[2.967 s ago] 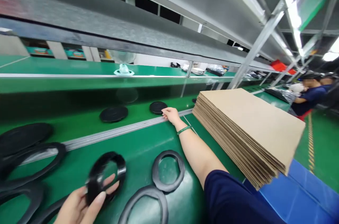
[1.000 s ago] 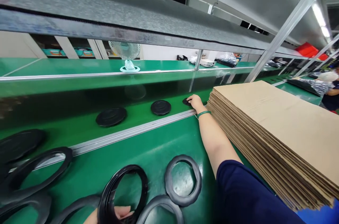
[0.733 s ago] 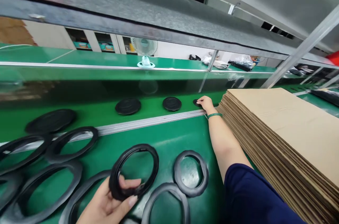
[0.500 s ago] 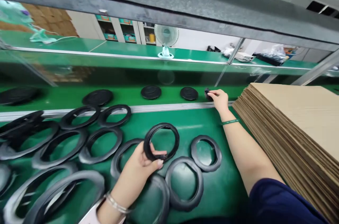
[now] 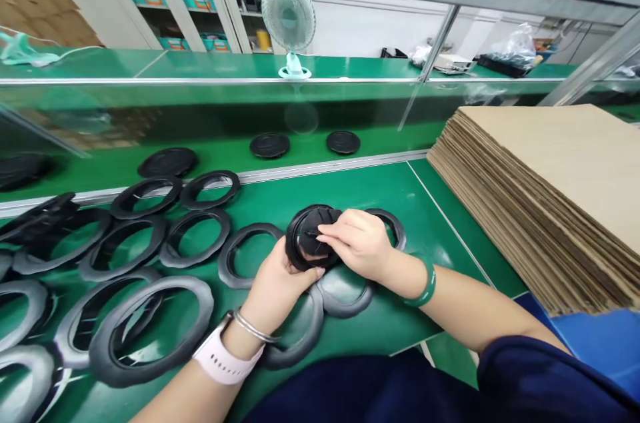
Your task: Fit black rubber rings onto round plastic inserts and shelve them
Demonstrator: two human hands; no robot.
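Change: the right hand (image 5: 355,243) has come back from the far belt and now meets the left hand (image 5: 277,283) over one black rubber ring (image 5: 305,236).

Black rubber ring: held tilted just above the near green conveyor belt (image 5: 400,190), between both hands. A dark piece (image 5: 313,243) fills its opening, partly hidden by the fingers, so its exact shape cannot be told.

Right hand: the right fingers (image 5: 333,231) lie close together, their tips pressed on the ring's middle, the index finger reaching furthest in.

Left hand: it cups the ring's lower edge from below, the thumb (image 5: 310,273) pressed against the rim. The other fingers are hidden behind the ring.

Handling: a firm left-hand cradle seems the steadier way to work, leaving the right fingertips free to press evenly around the soft inner edge.

Around: more black rubber rings (image 5: 150,333) lie overlapping on the belt. Black discs (image 5: 270,145) sit in a row on the far belt, beyond an aluminium rail (image 5: 320,166). A tall stack of flat cardboard sheets (image 5: 540,190) stands to the right.
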